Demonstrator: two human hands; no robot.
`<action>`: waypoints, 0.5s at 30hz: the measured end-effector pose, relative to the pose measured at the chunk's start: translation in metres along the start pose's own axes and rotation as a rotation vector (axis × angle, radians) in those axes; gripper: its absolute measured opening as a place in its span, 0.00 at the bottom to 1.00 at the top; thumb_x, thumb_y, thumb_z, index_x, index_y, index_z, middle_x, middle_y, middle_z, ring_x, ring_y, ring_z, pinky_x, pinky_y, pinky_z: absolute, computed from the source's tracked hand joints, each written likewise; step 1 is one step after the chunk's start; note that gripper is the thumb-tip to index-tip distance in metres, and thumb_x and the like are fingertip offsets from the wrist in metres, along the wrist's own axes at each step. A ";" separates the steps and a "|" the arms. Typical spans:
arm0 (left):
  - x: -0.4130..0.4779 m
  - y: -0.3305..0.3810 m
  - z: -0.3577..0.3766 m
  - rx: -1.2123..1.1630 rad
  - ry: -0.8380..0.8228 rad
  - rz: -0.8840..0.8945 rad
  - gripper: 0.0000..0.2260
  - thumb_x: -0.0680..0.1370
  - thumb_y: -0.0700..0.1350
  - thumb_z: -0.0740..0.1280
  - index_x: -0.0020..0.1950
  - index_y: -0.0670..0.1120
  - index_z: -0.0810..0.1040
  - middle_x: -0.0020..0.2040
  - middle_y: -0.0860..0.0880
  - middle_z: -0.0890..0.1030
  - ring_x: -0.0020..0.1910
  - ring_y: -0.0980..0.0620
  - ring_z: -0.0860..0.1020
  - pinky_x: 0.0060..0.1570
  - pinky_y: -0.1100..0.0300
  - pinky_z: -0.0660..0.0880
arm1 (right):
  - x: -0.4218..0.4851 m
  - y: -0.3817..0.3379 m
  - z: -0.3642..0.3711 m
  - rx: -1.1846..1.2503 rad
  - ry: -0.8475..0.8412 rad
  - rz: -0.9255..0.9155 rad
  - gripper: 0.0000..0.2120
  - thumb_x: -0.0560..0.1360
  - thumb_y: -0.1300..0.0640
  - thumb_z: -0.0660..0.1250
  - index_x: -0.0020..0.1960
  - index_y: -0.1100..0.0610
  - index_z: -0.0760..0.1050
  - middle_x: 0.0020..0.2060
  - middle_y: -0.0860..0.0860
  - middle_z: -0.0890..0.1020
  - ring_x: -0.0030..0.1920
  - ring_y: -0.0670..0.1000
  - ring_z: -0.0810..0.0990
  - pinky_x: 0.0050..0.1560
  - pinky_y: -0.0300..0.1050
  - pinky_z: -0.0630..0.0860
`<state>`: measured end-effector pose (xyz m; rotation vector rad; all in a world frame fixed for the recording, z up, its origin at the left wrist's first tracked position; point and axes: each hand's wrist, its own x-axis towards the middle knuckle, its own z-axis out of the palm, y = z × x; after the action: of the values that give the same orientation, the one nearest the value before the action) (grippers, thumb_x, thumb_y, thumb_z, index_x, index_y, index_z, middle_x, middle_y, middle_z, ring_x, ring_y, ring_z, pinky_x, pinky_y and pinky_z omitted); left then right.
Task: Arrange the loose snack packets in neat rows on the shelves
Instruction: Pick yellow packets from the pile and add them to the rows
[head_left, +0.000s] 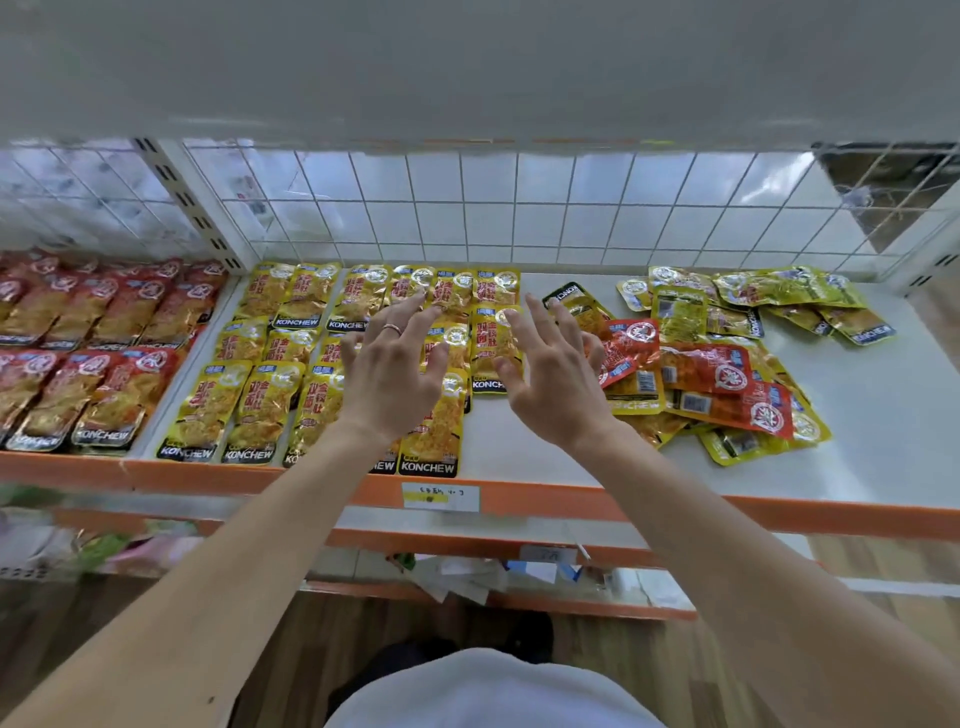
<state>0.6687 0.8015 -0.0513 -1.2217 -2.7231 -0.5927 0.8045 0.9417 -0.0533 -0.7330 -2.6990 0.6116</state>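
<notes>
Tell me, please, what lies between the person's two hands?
In the head view, yellow KONCHEW packets of the rightmost neat column lie on the shelf between the left hand and the right hand.

Single head cam, wide-angle, lines bow at edges. Sits above the front of the white flat shelf board with orange front lip (519, 447), pitched forward-down, near it. Faces the white wire-grid back panel (467, 208); grey underside of the upper shelf (467, 67) fills the top.

Both arms extended forward, left hand (390, 370) and right hand (549, 376) palms down, fingers (410, 306) splayed, gripping nothing.
</notes>
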 end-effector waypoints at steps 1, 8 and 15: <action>-0.005 0.003 -0.004 0.004 0.002 -0.001 0.23 0.79 0.56 0.58 0.72 0.51 0.72 0.77 0.54 0.67 0.76 0.51 0.62 0.67 0.45 0.57 | -0.003 -0.001 -0.002 -0.005 0.013 -0.004 0.27 0.80 0.47 0.61 0.77 0.51 0.62 0.80 0.50 0.55 0.80 0.53 0.47 0.72 0.61 0.51; -0.020 0.030 -0.025 -0.004 0.016 0.125 0.27 0.77 0.60 0.55 0.73 0.51 0.70 0.78 0.51 0.64 0.78 0.49 0.58 0.69 0.45 0.55 | -0.032 -0.006 -0.033 -0.026 0.124 0.050 0.26 0.79 0.47 0.63 0.76 0.49 0.64 0.80 0.48 0.56 0.79 0.52 0.47 0.72 0.60 0.48; -0.046 0.077 -0.023 -0.095 0.013 0.248 0.30 0.75 0.63 0.54 0.73 0.50 0.69 0.79 0.50 0.63 0.78 0.46 0.57 0.69 0.42 0.57 | -0.093 0.014 -0.069 -0.058 0.229 0.176 0.26 0.78 0.48 0.64 0.76 0.48 0.65 0.79 0.46 0.57 0.79 0.51 0.47 0.74 0.61 0.46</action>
<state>0.7546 0.8067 -0.0175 -1.5409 -2.5036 -0.7019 0.9130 0.9255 -0.0134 -0.9987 -2.4688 0.4581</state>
